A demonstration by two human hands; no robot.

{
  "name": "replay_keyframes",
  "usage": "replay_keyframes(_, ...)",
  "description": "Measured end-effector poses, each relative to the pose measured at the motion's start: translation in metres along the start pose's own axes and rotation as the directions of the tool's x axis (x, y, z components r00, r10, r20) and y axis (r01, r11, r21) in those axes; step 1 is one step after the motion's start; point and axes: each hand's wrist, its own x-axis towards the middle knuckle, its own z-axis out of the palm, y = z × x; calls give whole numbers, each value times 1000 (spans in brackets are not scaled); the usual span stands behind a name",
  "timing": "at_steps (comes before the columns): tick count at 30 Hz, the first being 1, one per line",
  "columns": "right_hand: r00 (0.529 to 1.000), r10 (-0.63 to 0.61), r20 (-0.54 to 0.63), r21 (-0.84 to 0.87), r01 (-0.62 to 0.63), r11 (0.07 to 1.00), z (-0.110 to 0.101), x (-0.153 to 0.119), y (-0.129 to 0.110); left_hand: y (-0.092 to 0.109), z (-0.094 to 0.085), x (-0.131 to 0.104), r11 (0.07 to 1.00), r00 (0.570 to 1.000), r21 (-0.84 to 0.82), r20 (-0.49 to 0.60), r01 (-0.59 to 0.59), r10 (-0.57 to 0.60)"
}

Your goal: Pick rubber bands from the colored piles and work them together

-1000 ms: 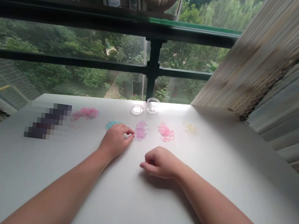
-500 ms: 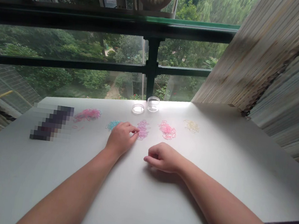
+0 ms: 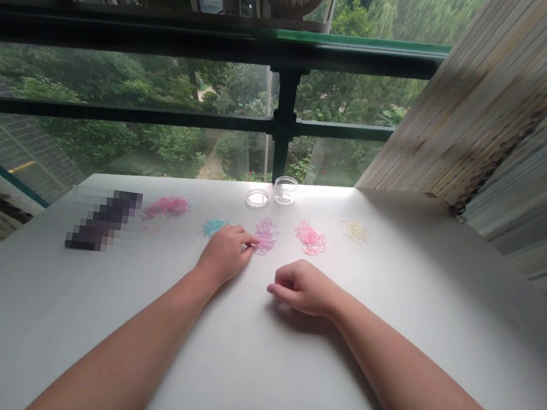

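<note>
My left hand (image 3: 228,251) rests at the left edge of the purple pile of small bands (image 3: 266,236), its fingertips pressed together on that edge; whether a band is between them is too small to tell. Just behind this hand lies a blue pile (image 3: 213,226), partly covered by it. My right hand (image 3: 301,287) is curled, thumb side showing, over the table in front of a coral-pink pile (image 3: 310,237); what its fingers hold, if anything, is hidden. A pale yellow pile (image 3: 355,232) is farther right, and a pink mixed pile (image 3: 167,207) lies to the left.
On the white table (image 3: 213,358), a clear round container (image 3: 285,191) and a shallow clear lid (image 3: 257,198) stand near the back edge. A dark, pixelated long object (image 3: 106,220) lies at the left. Behind are a window railing (image 3: 284,122) and a curtain (image 3: 431,118) at right.
The whole view has shifted slightly, moving the scene to the right. My left fingertips have closed together at the purple pile. My right hand keeps its curled pose.
</note>
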Motion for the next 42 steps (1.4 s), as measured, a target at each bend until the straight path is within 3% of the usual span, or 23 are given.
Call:
replay_keyframes(7,1000,-5,10,-14,5,1000,-1,-1,-1,2,-15,-5,997,999,-79,-45,-27,24)
replay_keyframes(11,1000,-11,9,-24,11,1000,-2,-1,-2,-3,-29,-6,996,993,-48,-82,76,-80)
replay_keyframes(15,1000,-6,13,-17,6,1000,-2,-1,-3,-12,-35,-7,980,981,50,-12,192,-192)
replay_keyframes(23,1000,-1,16,-47,2,999,-2,-2,-4,-10,-21,-14,977,980,126,85,170,-182)
replay_keyframes(36,1000,-8,-2,-34,8,999,-1,-1,-3,1,-10,-4,992,994,58,17,110,-111)
replay_keyframes(42,1000,-13,5,-56,13,998,-1,-1,-4,-1,-13,-2,988,989,45,30,146,-148)
